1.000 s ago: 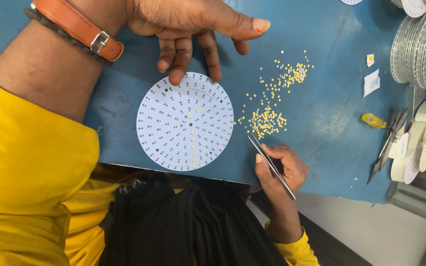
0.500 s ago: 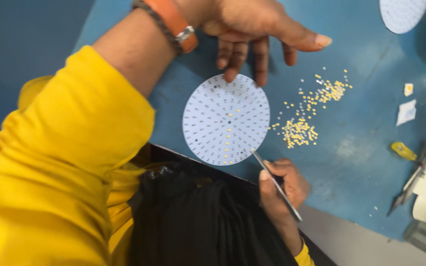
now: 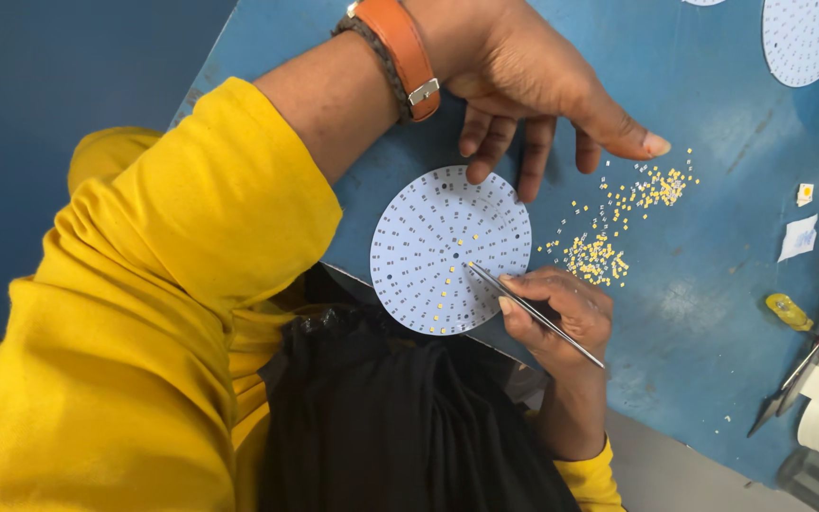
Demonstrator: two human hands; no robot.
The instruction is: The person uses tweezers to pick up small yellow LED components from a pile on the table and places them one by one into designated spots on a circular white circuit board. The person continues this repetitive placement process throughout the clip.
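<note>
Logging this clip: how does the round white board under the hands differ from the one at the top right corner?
The near round board lies whole in view, touched by the left hand, with tweezers in the right hand tipped onto it; the far round board is cut off by the frame and untouched. The near one shows some yellow chips placed. Both are white dotted discs on the blue table.
</note>
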